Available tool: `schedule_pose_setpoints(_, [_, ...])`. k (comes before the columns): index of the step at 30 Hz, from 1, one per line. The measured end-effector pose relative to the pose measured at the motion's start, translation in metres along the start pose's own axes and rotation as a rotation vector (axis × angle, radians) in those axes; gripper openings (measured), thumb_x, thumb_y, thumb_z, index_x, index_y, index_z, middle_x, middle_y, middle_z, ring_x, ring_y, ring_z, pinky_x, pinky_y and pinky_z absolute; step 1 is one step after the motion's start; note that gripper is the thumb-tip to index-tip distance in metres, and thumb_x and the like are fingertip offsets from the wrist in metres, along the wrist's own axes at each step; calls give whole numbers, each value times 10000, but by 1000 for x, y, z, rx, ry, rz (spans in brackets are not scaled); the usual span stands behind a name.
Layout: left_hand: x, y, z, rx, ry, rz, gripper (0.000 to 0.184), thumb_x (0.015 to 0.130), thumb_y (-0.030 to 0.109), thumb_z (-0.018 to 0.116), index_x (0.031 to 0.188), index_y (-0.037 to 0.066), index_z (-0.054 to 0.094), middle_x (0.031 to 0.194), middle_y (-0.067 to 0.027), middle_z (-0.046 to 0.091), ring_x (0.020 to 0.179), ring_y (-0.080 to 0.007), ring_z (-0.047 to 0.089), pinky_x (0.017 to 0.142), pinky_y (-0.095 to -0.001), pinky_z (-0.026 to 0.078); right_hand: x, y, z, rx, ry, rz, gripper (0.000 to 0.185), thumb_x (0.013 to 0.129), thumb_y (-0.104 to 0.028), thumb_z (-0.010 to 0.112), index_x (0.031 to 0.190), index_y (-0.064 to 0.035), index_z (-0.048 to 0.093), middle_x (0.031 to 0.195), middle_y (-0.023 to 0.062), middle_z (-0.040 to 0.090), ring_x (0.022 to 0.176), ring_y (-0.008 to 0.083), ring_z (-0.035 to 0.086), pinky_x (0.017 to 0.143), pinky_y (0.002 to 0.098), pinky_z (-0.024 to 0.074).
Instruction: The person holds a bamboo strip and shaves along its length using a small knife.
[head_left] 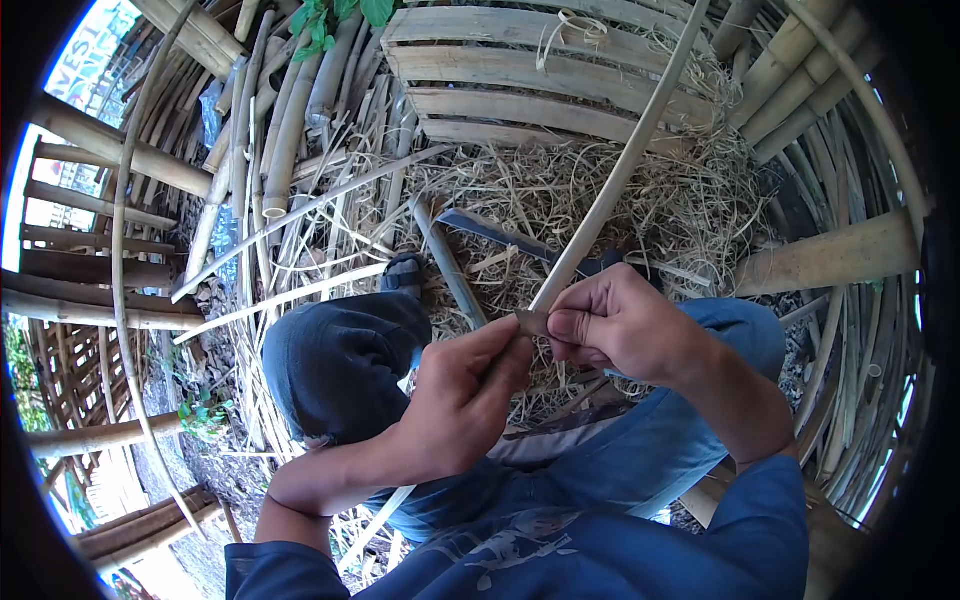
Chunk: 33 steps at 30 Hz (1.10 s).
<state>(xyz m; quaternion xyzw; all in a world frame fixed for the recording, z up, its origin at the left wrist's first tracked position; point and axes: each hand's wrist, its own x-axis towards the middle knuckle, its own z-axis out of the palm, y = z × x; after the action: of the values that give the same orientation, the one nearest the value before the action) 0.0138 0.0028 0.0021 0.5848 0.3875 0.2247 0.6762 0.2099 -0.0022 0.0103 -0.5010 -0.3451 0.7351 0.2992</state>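
A long pale bamboo strip [625, 165] slants from the top of the view down to my hands, and a pale length shows again below my left wrist. My left hand [465, 395] is closed around the strip, fingers pinched near its upper side. Just to the right, my right hand [620, 330] is closed on a small flat blade [532, 322], thumb pressed over it. The blade's tip meets the strip between both hands. Its handle, if any, is hidden in the right fist.
Curly bamboo shavings [600, 205] cover the ground ahead. A dark, machete-like blade [495, 230] and a bamboo piece [447, 262] lie by my foot. A slatted bamboo panel [540, 70] stands beyond. Bamboo poles [295, 140] are stacked left, a thick pole [830, 255] right.
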Motion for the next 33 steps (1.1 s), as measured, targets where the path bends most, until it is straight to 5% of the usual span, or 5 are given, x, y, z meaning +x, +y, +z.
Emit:
schedule_pose_setpoints(4, [0,7,2,-39,42,-40,173,991,78,482,1037,-60,575,685,-3,515,657,-37,437,540,-231,380,0,-1,0,-18,54,-15,173,943,-53,554,853,63,645,684,55,607,515,42,430,462,200,322])
schedule_pose_setpoints(7, [0,7,3,-60,59,-20,181,990,81,488,1062,-58,579,692,-2,517,650,-37,431,536,-229,373,1,1,-4,-110,57,-20,183,948,-99,571,905,32,692,723,22,633,675,58,562,618,222,467])
schedule_pose_setpoints(25, [1,8,3,5,71,-4,192,983,65,491,1097,-52,593,618,13,454,560,-39,371,472,-249,308,0,-3,-7,-299,299,-94,202,921,-66,577,798,44,693,640,45,622,575,68,519,534,242,416])
schedule_pose_setpoints(29, [-6,0,2,-23,49,9,206,986,81,492,1099,-55,597,619,18,462,555,-34,383,468,-248,305,4,-21,-41,-134,719,-180,234,947,-79,514,772,-17,656,571,9,537,462,41,425,437,226,339])
schedule_pose_setpoints(33, [-12,-6,1,-53,-21,-75,234,994,102,480,1123,-56,595,640,27,479,567,-35,395,488,-235,321,-11,-31,-94,44,529,-277,267,989,-185,459,796,-51,585,528,-35,431,415,48,335,402,225,278])
